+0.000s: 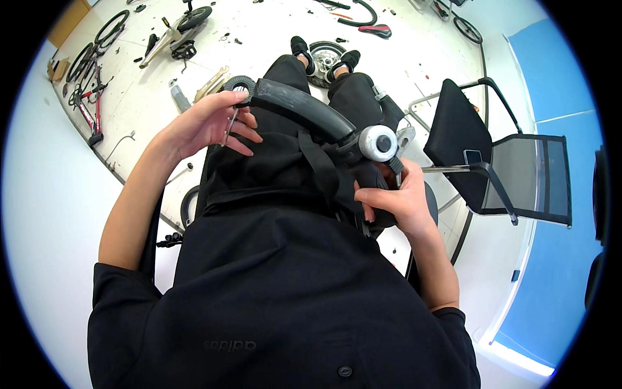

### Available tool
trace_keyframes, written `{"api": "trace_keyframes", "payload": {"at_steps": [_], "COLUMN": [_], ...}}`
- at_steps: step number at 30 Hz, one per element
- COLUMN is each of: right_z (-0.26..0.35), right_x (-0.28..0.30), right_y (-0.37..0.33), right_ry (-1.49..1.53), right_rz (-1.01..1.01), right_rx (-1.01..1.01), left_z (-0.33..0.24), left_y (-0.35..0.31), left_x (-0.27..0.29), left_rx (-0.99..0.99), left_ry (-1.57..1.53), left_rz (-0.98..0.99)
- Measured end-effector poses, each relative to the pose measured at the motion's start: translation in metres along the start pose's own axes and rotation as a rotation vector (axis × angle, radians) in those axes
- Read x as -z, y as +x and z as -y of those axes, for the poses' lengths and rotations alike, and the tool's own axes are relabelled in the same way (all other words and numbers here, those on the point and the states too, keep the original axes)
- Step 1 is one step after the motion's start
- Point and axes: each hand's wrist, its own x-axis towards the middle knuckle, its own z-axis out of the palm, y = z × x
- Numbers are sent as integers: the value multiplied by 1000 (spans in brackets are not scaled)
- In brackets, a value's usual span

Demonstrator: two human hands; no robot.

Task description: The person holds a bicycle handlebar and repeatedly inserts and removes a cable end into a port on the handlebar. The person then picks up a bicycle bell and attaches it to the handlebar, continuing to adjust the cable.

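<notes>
Across my lap lies a curved black part [301, 109], scuffed along its top and shaped like a mudguard. My left hand [206, 126] is at its left end, the thumb on a grey notched ring [240, 85] and the other fingers loosely curled below. A thin metal strip [229, 127] hangs beside those fingers. Near the curved part's right end is a round silver piece with a dark centre [378, 143], resembling a bicycle bell. Just below it, my right hand [396, 194] is closed around a black part, whose kind I cannot make out; some fingers are hidden.
A wheel [322, 57] lies on the floor between my feet. Bicycle frames [170, 40] and loose parts are scattered farther left, with a red and black saddle [376, 30] ahead. To the right stands a black chair [457, 126] with metal arms, a phone [473, 157] on it.
</notes>
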Motion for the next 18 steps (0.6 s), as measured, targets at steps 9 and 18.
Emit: {"api": "trace_keyframes", "payload": {"at_steps": [9,18], "right_z": [-9,-13], "right_x": [0,-3], "right_y": [4,6], "right_ry": [-29,3], "right_rz": [-45,-73], "right_rx": [6,-18], "left_z": [-2,-5], "left_y": [5,6], "left_x": [6,4], "left_rx": [-127,6], "left_ry": [118,288], "left_rz": [-146,-190]}}
